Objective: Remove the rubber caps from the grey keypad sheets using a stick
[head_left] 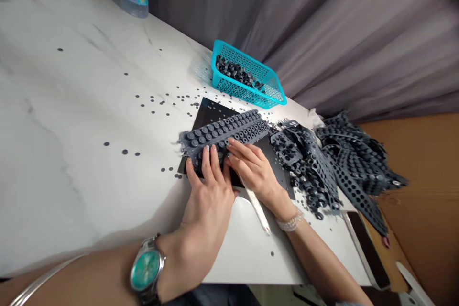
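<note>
Pressing the studded grey sheet (222, 128) onto the black board (207, 111) under the left hand (211, 196), with fingers spread rather than gripping, seemingly for steadiness; pinching a white pen-like tool (256, 210) in the right hand (258, 176), near a hidden tip, apparently for control.

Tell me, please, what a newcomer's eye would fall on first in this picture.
Probably the bright turquoise basket of dark pieces, near the far edge of the white table. The turquoise-dialled watch, low in the foreground on the left wrist, would likely come next. Then the grey studded strip in the middle, over a black mat, with fingers of the left hand on its near side.
</note>
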A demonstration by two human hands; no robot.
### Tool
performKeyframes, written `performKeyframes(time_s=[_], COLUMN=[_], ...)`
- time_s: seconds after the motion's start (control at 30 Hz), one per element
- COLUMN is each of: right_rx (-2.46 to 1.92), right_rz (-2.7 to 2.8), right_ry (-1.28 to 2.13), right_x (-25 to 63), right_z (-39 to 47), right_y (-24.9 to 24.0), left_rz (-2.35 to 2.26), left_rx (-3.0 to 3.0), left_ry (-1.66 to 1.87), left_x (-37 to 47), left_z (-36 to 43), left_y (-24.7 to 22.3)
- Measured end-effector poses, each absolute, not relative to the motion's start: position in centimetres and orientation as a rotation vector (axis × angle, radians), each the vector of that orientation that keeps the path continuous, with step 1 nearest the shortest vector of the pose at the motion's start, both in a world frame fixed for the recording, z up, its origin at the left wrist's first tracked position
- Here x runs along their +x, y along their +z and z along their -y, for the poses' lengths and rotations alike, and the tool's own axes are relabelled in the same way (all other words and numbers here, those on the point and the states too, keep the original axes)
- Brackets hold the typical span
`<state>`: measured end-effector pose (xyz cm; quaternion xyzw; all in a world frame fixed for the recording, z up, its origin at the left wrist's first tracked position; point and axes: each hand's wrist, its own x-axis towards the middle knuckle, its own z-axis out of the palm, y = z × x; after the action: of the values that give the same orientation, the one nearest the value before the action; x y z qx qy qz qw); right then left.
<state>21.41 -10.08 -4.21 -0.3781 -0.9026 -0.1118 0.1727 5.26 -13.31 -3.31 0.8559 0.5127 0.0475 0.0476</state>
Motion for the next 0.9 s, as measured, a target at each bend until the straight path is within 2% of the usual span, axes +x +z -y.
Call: performKeyframes(time_s=[0.17,0.23,0.53,0.9], right_rx=[-1.358,-1.421,-1.136,-1.113], right_rz=[2.061,2.018,2.375,2.47], right_ry=[-0.448,-0.437,-0.261,-0.277], right_x=[22.5,22.7,20.0,20.3], right_z=[9.2,9.2,9.3,9.2], right_y=[-4.5,-4.5,-3.2,-3.8], left_rz=[-1.542,-1.536,-1.59,-1.565], left_rx=[2.59,2.578,2.619,2.567], left_ry=[0.134,0.106,0.037,0.072], left_x=[5.2,5.1,5.3,5.4], left_z=[13.1,13.0,13.1,12.9], left_y=[-3.1,-3.0,-2.9,-2.8])
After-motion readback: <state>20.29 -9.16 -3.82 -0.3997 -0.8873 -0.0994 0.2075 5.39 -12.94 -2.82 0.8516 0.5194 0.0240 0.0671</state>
